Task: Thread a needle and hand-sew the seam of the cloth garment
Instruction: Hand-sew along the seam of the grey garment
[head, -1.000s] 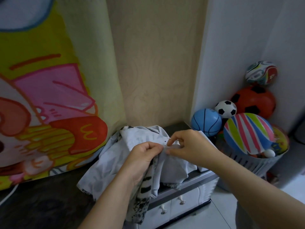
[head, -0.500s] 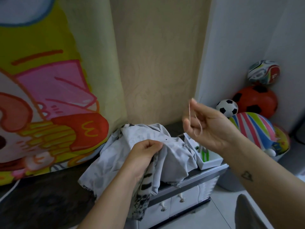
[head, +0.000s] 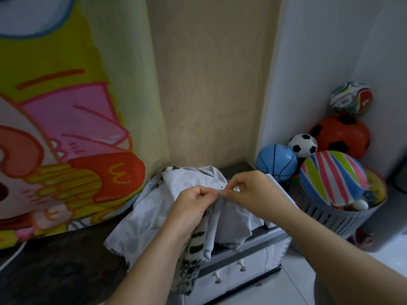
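two hands, one garment. the left hand [head: 193, 203] and right hand [head: 253, 194] meet just below the middle of the frame, fingertips touching. the left has its fingers curled round a raised fold of the garment [head: 154, 216], pinching it at the top. the right pinches the same fold from the other side with thumb and forefinger, its other fingers bent above. whether a needle sits between those fingertips cannot be told; it is too small to make out, and no thread shows plainly.

the garment is pale grey with a dark striped patch. it lies heaped on the counter [head: 55, 271] under and behind both hands, spreads toward the lower left, and hangs down over the cabinet [head: 253, 269] front beneath the left wrist. a small dark dot marks the cloth just above where the fingers meet.

at right, five balls show clearly: one blue ball [head: 276, 164], one small black and white ball [head: 302, 145], one orange ball [head: 340, 134], one many-coloured ball [head: 350, 97] on top, one striped ball [head: 332, 179]. a sixth, yellowish, peeks out behind the striped one, and one small white ball [head: 361, 204] sits at its lower edge. they pile in and over one grey basket [head: 330, 216].

two knobs show on the cabinet. one cartoon hanging [head: 66, 128] fills the left of the frame. one white cable [head: 13, 254] lies at the lower left.
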The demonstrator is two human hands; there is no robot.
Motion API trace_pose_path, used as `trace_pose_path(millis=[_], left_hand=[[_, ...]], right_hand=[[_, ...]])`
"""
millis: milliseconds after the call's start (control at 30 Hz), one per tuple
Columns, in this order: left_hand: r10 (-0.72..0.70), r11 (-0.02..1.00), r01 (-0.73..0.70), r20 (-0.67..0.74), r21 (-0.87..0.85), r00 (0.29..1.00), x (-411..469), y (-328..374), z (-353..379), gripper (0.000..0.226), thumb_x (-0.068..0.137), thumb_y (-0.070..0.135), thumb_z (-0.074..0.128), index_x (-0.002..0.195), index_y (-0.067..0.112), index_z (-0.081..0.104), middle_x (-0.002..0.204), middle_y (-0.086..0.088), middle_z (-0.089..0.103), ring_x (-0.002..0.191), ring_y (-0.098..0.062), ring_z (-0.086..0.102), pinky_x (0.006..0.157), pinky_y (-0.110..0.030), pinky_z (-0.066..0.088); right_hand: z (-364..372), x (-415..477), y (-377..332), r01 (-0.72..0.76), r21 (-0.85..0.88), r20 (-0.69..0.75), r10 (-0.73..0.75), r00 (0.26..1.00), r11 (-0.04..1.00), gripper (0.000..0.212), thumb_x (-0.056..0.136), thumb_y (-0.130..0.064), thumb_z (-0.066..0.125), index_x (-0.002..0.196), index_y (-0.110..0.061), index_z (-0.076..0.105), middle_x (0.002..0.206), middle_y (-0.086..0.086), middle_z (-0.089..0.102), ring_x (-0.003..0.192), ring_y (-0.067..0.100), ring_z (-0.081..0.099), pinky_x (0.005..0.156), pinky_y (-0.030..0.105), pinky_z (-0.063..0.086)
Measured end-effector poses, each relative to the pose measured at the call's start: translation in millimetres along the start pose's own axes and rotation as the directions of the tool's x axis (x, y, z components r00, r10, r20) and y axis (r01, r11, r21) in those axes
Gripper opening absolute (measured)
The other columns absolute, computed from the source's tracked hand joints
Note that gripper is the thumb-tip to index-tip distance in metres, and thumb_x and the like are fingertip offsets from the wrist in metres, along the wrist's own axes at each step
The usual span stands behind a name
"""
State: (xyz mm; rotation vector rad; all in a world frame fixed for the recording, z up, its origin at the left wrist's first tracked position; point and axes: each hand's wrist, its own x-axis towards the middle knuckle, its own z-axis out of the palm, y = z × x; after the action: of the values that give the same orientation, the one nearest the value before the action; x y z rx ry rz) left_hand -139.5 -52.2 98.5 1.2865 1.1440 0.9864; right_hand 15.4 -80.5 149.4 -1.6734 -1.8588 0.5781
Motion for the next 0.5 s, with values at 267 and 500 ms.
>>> trace_pose_path(millis=[267,500], left_hand=[[-0.019,1.0,0.019,-0.022,0.023,1.0,4.9,-3.0,-5.3,0.024,0.09,0.018,0.063,0.067,0.022,0.07,0.074,0.003,0.069,0.076,-0.013,0.06,0.081,-0.035,0.05],[-0.041,0.998,0.046,-0.117,0.038,0.992,9.7,-4.2,-5.0,0.02,0.088,0.018,0.064,0.069,0.018,0.07,0.075,-0.002,0.068,0.076,-0.015,0.059,0.079,-0.033,0.051]], right_hand=[[-18.3,-1.6,-10.2,-0.018,0.856,0.05,-0.047,0.998,0.516,0.016,0.085,-0.008,0.06,0.07,-0.008,0.055,0.046,-0.005,0.034,0.041,0.006,0.028,0.074,0.028,0.051],[-29.9,-1.7,-6.1,-0.322,0.909,0.38,-0.21,0.901,0.263,0.018,0.082,-0.013,0.056,0.064,-0.015,0.058,0.051,-0.006,0.023,0.041,0.004,0.024,0.064,0.035,0.057]])
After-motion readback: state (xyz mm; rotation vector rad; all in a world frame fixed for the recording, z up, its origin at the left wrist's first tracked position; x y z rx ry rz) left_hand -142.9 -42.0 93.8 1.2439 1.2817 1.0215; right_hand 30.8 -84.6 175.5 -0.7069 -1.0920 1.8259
